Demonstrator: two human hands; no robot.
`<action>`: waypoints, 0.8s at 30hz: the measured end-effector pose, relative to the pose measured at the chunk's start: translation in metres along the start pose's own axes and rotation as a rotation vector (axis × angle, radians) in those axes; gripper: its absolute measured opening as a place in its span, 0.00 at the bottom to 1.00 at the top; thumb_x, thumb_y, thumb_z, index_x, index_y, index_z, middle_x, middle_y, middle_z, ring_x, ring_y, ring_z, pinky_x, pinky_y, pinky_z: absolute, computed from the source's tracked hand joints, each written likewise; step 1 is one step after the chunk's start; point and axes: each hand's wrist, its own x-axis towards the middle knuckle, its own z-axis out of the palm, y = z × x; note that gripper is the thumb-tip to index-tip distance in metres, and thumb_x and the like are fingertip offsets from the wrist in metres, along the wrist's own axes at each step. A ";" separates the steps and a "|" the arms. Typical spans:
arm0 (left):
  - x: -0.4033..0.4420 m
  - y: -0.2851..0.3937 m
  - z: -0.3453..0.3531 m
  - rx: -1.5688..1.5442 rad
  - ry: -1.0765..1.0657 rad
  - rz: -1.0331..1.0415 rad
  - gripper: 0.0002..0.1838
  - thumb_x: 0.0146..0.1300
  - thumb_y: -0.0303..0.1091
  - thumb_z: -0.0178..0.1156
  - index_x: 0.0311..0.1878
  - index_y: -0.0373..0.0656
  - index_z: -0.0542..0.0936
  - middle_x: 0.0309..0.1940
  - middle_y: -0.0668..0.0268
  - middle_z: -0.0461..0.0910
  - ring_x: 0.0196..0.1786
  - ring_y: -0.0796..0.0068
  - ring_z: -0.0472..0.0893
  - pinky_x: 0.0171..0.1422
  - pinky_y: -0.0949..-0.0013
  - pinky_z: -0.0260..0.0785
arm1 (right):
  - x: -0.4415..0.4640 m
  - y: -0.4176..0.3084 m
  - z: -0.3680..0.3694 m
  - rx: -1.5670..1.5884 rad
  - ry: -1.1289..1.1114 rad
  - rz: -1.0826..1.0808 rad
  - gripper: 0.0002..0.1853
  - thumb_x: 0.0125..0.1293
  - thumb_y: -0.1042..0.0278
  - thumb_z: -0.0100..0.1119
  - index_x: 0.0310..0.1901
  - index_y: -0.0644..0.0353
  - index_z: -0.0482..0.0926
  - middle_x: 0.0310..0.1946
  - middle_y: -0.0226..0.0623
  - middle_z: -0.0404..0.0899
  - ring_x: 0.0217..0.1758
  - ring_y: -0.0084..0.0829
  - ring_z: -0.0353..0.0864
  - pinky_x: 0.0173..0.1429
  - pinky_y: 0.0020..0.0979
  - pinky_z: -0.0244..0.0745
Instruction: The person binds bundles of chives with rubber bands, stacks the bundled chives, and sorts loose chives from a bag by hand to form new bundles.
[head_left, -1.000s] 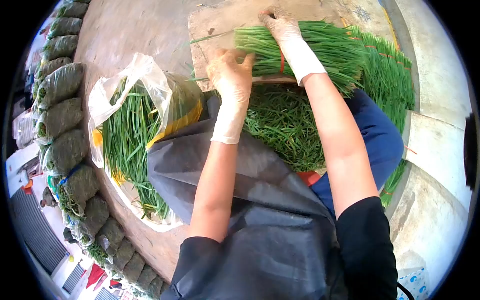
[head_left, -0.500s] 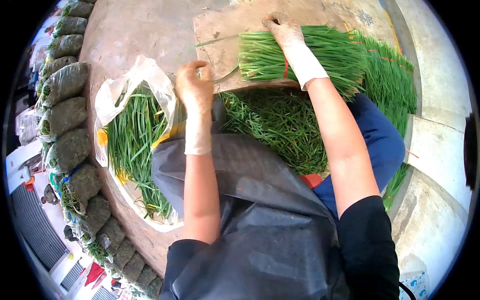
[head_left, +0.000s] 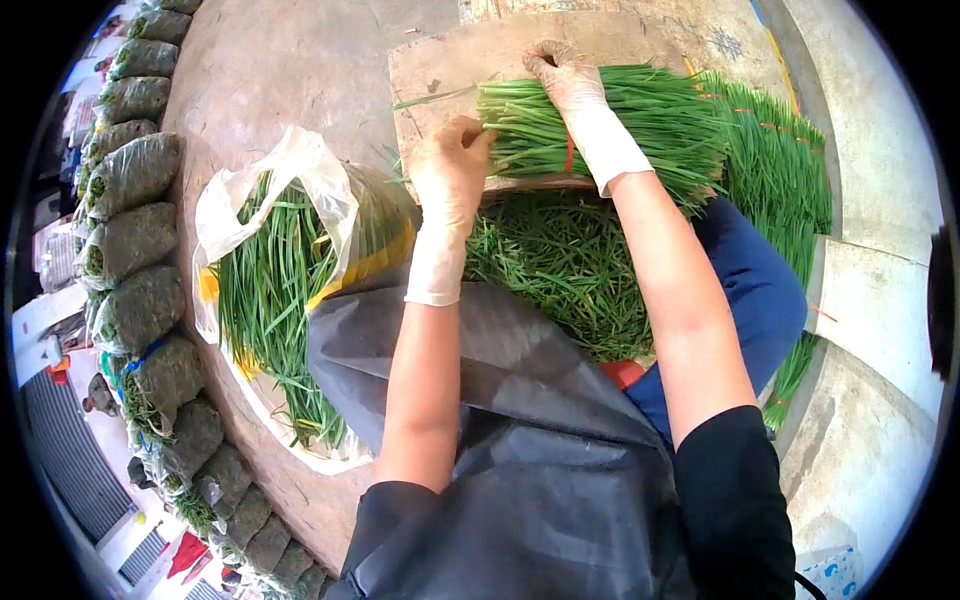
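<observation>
A bundle of garlic chives point(head_left: 650, 120) lies on a wooden board point(head_left: 430, 75), with a red band point(head_left: 570, 155) around it. Across the top of the bundle rests my right hand point(head_left: 572, 80), gloved, its fingers curled over the far side near the pale cut ends. My left hand point(head_left: 450, 175), also gloved, is at those cut ends with thumb and finger pinched on the stalks; how many it grips is hidden. One loose blade point(head_left: 435, 99) lies on the board left of the bundle.
Loose trimmed greens point(head_left: 560, 270) are heaped below the board. A plastic bag point(head_left: 335, 200) of long green leaves stands to the left. More banded chives point(head_left: 780, 150) lie at the right. Filled sacks point(head_left: 135, 175) line the far left. My apron point(head_left: 520, 400) covers my lap.
My left hand has moved right, from beside the bag to the cut ends of the bundle. My right hand stays on the bundle. The view has shifted slightly.
</observation>
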 end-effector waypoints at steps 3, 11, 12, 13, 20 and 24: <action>0.002 -0.010 -0.006 -0.102 -0.077 -0.048 0.09 0.53 0.34 0.68 0.36 0.41 0.85 0.26 0.61 0.84 0.29 0.74 0.83 0.37 0.72 0.72 | 0.002 0.004 0.001 0.029 -0.014 -0.008 0.16 0.59 0.53 0.62 0.43 0.54 0.82 0.39 0.38 0.83 0.43 0.36 0.81 0.50 0.32 0.72; -0.010 -0.051 -0.043 0.022 0.168 -0.354 0.11 0.56 0.36 0.65 0.36 0.38 0.85 0.26 0.58 0.84 0.32 0.66 0.83 0.41 0.67 0.74 | -0.004 -0.007 -0.007 0.006 -0.006 0.011 0.17 0.58 0.49 0.60 0.42 0.50 0.82 0.40 0.39 0.83 0.45 0.42 0.81 0.49 0.37 0.73; -0.018 -0.050 -0.044 0.023 0.165 -0.355 0.11 0.56 0.36 0.65 0.36 0.38 0.85 0.26 0.58 0.84 0.32 0.66 0.83 0.41 0.67 0.74 | -0.004 -0.008 -0.008 -0.003 -0.009 -0.001 0.18 0.59 0.50 0.61 0.43 0.53 0.81 0.40 0.39 0.83 0.45 0.39 0.81 0.50 0.35 0.72; -0.030 -0.047 -0.042 0.381 0.184 -0.078 0.13 0.56 0.39 0.66 0.37 0.39 0.85 0.27 0.57 0.84 0.33 0.64 0.83 0.41 0.66 0.74 | -0.005 -0.009 -0.008 -0.011 -0.015 -0.011 0.19 0.60 0.50 0.61 0.44 0.56 0.81 0.40 0.38 0.83 0.45 0.35 0.81 0.51 0.33 0.72; -0.053 0.013 0.003 -0.141 -0.163 -0.225 0.18 0.56 0.43 0.68 0.39 0.35 0.83 0.29 0.61 0.84 0.30 0.73 0.82 0.38 0.72 0.73 | -0.001 -0.005 -0.005 -0.037 -0.041 -0.001 0.20 0.59 0.48 0.61 0.46 0.53 0.81 0.41 0.36 0.83 0.46 0.36 0.81 0.52 0.33 0.71; -0.036 0.008 0.014 -0.727 -0.240 -0.555 0.13 0.60 0.39 0.65 0.35 0.37 0.83 0.25 0.66 0.82 0.26 0.83 0.78 0.32 0.79 0.68 | -0.006 -0.007 -0.006 -0.051 0.030 -0.029 0.18 0.59 0.46 0.59 0.42 0.48 0.82 0.41 0.37 0.83 0.46 0.41 0.81 0.50 0.36 0.73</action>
